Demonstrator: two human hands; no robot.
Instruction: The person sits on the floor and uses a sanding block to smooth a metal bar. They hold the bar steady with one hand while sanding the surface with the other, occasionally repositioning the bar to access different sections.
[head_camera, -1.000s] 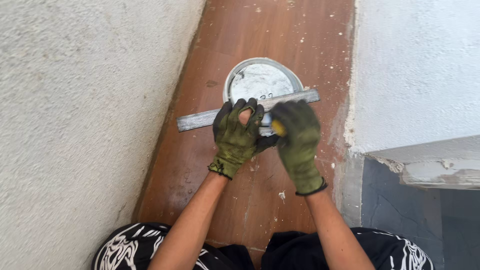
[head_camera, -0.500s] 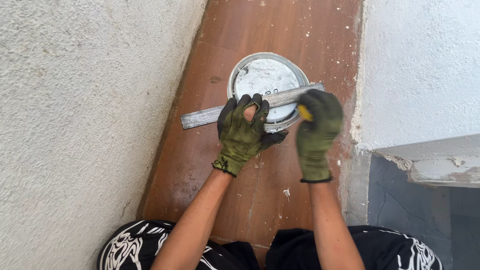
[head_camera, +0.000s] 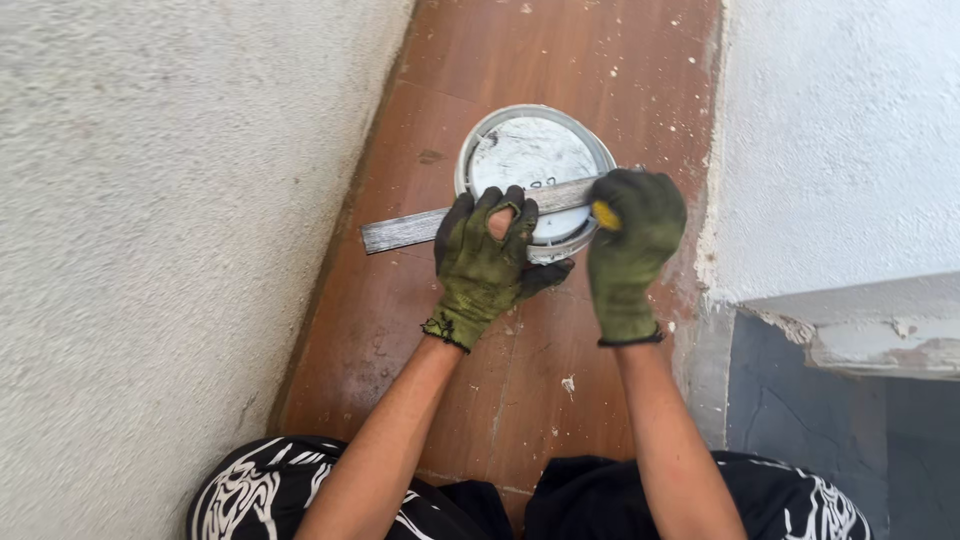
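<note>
Pressing down with spread fingers, the left hand (head_camera: 487, 258), in a worn green glove, lies flat on a long grey metal strip (head_camera: 410, 228) and on the near rim of a round grey-white disc (head_camera: 533, 160); it holds the strip down rather than clamping around it, and one fingertip shows through a hole in the glove. The right hand (head_camera: 630, 240), also in a green glove, is closed around a small yellow tool (head_camera: 605, 215), of which only a little is visible, so I cannot tell what kind of tool it is. This hand is at the right end of the strip, just beside the right rim of the disc.

The disc lies on a brown wooden floor (head_camera: 400, 330), in the far half of the visible floor and nearer to its right edge. The strip lies across the near part of the disc, slightly tilted, with its left end out over the bare floor toward the left edge. The floor has many white specks and scratches. A rough light wall (head_camera: 150, 250) runs along the left edge of the floor, and a white plastered wall (head_camera: 840, 150) stands along the right edge. The person's knees, in black trousers with a white pattern (head_camera: 250, 495), are at the near edge.
</note>
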